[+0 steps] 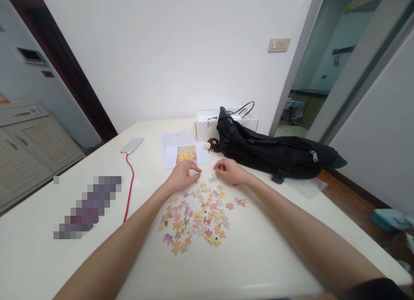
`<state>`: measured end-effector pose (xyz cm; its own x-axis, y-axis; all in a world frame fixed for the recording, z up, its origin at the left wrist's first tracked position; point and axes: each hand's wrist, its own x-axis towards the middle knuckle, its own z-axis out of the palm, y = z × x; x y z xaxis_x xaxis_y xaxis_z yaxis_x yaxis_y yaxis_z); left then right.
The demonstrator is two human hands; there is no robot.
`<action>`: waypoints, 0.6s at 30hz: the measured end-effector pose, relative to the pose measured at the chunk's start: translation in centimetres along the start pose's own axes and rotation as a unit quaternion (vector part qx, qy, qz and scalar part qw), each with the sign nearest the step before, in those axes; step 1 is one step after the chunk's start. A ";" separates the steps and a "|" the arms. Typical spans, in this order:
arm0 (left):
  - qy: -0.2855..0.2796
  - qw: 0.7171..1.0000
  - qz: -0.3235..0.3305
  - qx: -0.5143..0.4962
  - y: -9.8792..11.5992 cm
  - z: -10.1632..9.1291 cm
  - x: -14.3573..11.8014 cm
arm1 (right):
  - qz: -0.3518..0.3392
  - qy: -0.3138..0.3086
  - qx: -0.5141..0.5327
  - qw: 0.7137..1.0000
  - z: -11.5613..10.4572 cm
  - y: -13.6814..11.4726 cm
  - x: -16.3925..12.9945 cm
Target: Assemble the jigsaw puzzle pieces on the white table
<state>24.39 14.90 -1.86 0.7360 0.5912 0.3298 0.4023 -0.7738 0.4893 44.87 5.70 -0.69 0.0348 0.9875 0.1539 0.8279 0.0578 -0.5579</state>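
Many loose jigsaw puzzle pieces (197,218) in yellow, orange, pink and purple lie spread over the white table in front of me. My left hand (184,175) hovers at the far edge of the spread, thumb and forefinger apart with nothing between them. Opposite it, my right hand (231,171) has its fingers bent together at a small pale blue-green puzzle piece (212,178); the fingertips partly cover it. Just behind my left hand is a printed picture (186,153) with a yellow figure, partly hidden by that hand. A few joined pieces (239,201) sit at the right of the spread.
A black bag (268,151) lies at the right, before a white box (205,129) with cables. A small brown round object (213,144) is beside the bag. White paper sheets (171,138) lie behind the picture. At left are a power bank (132,145) and red cable (131,187).
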 end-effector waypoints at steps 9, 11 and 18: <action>-0.089 0.985 0.116 0.093 2.4 2.2 -0.9 | -0.127 -0.021 -0.062 0.990 0.2 0.8 0.0; -0.097 0.984 0.120 0.093 2.3 2.2 -0.9 | -0.134 -0.022 -0.072 0.988 0.4 0.9 0.1; -0.090 0.986 0.131 0.056 1.7 1.9 -0.6 | -0.140 -0.019 -0.067 0.988 0.3 0.9 -0.1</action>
<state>25.69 12.75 -2.77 0.9032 0.3254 0.2798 0.2356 -0.9209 0.3106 45.43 5.71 -1.43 -0.2246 0.9406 0.2548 0.8693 0.3115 -0.3838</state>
